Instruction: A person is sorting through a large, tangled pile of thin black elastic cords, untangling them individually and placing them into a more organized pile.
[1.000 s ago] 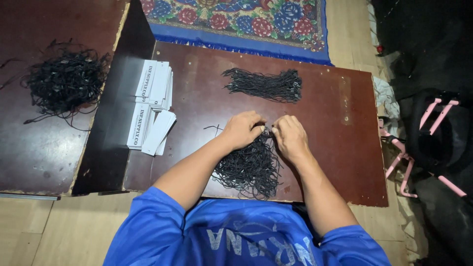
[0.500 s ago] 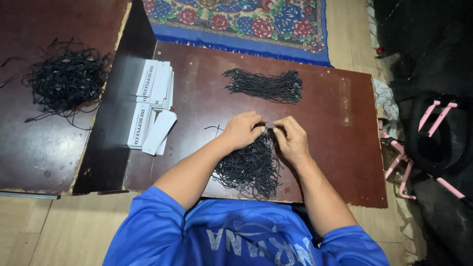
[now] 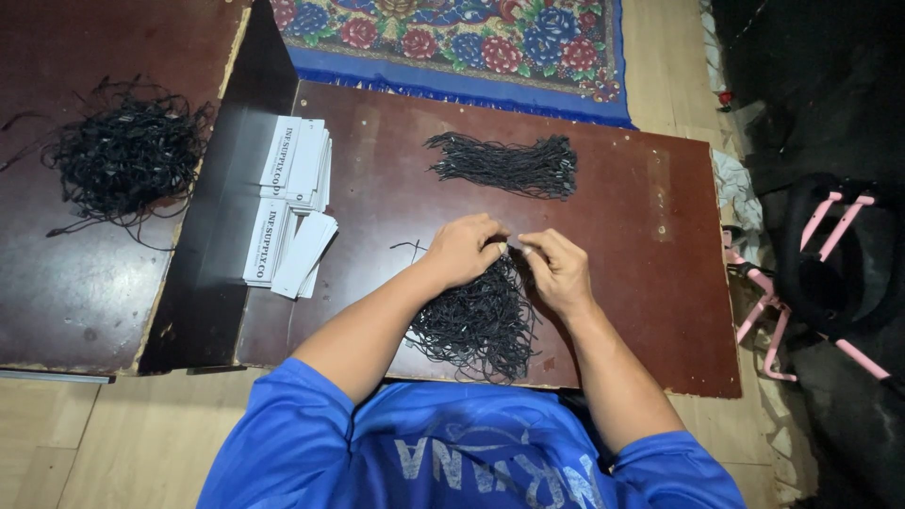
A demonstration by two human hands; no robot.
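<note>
My left hand [image 3: 465, 250] and my right hand [image 3: 557, 268] meet over the dark brown board [image 3: 650, 283], fingertips pinched together on a thin black string and what looks like a small pale tag between them. Just below the hands lies a loose heap of black strings [image 3: 481, 325], partly hidden under my left wrist. A tidier bundle of black strings [image 3: 504, 165] lies farther away on the board, apart from both hands.
Two stacks of white paper tags [image 3: 292, 203] lie at the board's left edge. A tangled pile of black strings [image 3: 127, 155] sits on a second dark board at the left. A floral rug [image 3: 452, 38] lies beyond; a black bag with pink straps [image 3: 830, 273] is at right.
The hands stay together over the heap; the fingers have shifted slightly on the string, and the right hand has moved a little to the right.
</note>
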